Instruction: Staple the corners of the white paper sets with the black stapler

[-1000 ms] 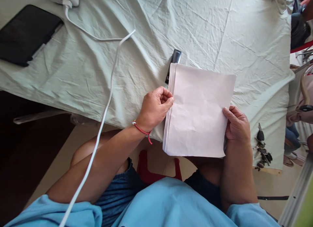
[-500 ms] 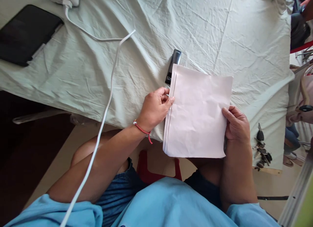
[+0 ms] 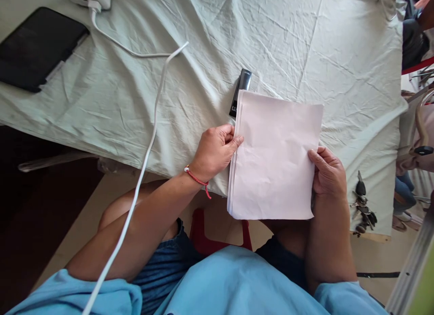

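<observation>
Tabletop (image 3: 210,43) covered by a creased pale green cloth. Paper stack (image 3: 274,156) held over its near edge, roughly flat, far corner just beside a stapler (image 3: 240,92). Tablet (image 3: 35,45) at far left; white cable (image 3: 142,165) trailing across the cloth toward the person. Left hand (image 3: 214,151) pinches the stack's left edge, fingers curled. Right hand (image 3: 327,172) grips the right edge, thumb on top. Keys (image 3: 364,208) near the right hand.

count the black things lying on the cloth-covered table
3: a black tablet at the far left corner, a small black stapler partly under the paper stack held by both hands, and a key bunch with black fobs at the right edge. More may be hidden.
</observation>
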Available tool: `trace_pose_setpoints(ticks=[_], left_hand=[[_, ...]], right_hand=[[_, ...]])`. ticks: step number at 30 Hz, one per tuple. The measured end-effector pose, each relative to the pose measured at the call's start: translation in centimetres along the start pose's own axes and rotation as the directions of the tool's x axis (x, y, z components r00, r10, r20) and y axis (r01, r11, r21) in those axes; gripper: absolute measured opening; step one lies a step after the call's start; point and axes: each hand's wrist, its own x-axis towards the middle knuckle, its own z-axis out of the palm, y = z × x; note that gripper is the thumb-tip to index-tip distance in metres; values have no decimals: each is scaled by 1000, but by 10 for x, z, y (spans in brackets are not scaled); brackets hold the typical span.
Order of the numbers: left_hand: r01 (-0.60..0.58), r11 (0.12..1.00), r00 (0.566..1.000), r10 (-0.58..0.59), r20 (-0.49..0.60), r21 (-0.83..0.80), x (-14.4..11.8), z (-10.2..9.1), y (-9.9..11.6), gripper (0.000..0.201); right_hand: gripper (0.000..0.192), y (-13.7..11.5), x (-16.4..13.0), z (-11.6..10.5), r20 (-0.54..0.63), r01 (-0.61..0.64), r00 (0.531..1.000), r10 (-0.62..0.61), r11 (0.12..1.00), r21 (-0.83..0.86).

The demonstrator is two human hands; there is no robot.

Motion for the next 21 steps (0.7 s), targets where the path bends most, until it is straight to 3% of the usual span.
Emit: trace_pose_setpoints(ticks=[6,11,21], left_hand=[[13,999,998,-15,64,43,-1,-3,7,27],[-26,999,996,22,81,45,-2,-3,10,27],[-51,992,998,46,39,118,-1,0,6,34]], right_hand=[[36,-1,-3,0,56,15,998,-13,999,-37],[46,-2,-7,0,77,-8,997,16,994,-111],[41,0,-7,0,90,51,995,-42,993,-103]])
